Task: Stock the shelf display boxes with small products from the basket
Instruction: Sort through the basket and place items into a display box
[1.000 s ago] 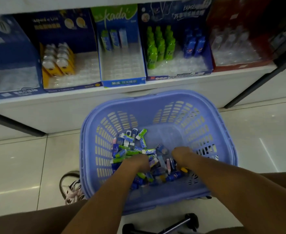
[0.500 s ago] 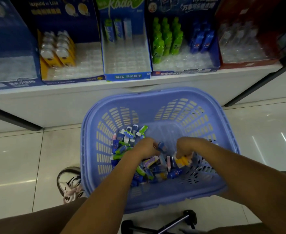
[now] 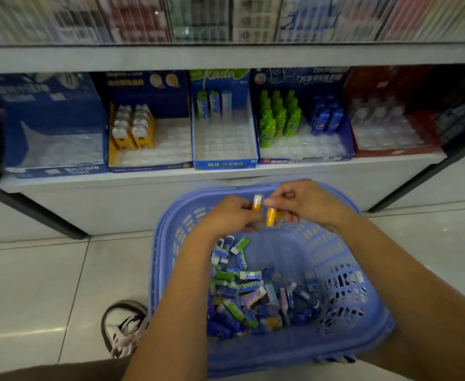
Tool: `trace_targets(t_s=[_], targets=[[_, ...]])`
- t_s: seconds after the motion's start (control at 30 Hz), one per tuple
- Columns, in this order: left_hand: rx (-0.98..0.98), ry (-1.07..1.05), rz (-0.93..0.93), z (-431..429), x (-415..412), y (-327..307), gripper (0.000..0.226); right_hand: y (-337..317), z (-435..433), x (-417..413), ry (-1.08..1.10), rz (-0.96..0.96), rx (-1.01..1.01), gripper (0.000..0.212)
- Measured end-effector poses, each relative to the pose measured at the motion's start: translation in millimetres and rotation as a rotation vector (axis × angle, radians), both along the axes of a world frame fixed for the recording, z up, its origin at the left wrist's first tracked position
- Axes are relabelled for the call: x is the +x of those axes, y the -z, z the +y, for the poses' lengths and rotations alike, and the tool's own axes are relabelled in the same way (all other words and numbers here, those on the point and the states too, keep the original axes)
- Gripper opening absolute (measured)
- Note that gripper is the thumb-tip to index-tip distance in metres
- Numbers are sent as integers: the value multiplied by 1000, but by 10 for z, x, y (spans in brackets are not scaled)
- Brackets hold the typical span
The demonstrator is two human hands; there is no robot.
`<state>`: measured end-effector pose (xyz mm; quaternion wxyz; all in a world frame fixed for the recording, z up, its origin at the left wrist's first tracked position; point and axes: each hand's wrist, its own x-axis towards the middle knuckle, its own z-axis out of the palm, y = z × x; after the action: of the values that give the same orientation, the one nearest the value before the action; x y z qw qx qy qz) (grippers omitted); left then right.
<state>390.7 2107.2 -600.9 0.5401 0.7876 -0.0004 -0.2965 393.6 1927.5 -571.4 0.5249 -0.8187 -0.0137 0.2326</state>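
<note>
Head view: left hand (image 3: 225, 217) and right hand (image 3: 307, 204) meet over the far rim of the blue basket (image 3: 154, 270), each grip pinching a small yellow product (image 3: 256, 204) (assorted packs (image 3: 250, 287) heaped in the basket beneath), below the display boxes (image 3: 224, 164) on the shelf (image 3: 88, 179).

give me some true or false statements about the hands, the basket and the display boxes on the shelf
1. The left hand pinches a white-capped yellow product. True.
2. The right hand is empty. False: it holds a second yellow product.
3. The basket holds nothing. False: a pile of small products lies in it.
4. The kada display box has three products standing at its back. True.
5. The green bottles lie in the basket. False: they stand in a blue display box on the shelf.
</note>
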Motion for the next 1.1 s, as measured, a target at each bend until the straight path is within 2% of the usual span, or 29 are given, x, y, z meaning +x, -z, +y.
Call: trace_targets(t_s=[0.13, 0.23, 0.33, 0.43, 0.57, 0.67, 0.77, 0.87, 1.1], targets=[[-337, -340, 49, 371, -26, -332, 17, -303, 290, 136, 120, -173, 141, 15], [-445, -526, -48, 719, -87, -464, 18, -461, 551, 298, 137, -246, 274, 8], [-405, -691, -198, 975, -107, -510, 18, -545, 901, 487, 102, -318, 251, 15], [-368, -818, -321, 1190, -138, -485, 14, -556, 1335, 673, 61, -425, 134, 17], [-362, -976, -352, 1482, -223, -378, 17, -482, 1922, 830, -46, -610, 1, 14], [-281, -1115, -384, 1665, -257, -272, 13, -369, 2252, 884, -105, -741, -103, 20], [-243, -1166, -413, 1769, -256, -215, 18, -278, 2445, 930, -151, -794, -186, 17], [-268, -1175, -436, 1772, -228, -228, 7, -211, 2533, 967, -176, -815, -251, 19], [-352, -1183, -421, 1766, -190, -166, 8, -188, 2620, 1024, -217, -833, -347, 17]])
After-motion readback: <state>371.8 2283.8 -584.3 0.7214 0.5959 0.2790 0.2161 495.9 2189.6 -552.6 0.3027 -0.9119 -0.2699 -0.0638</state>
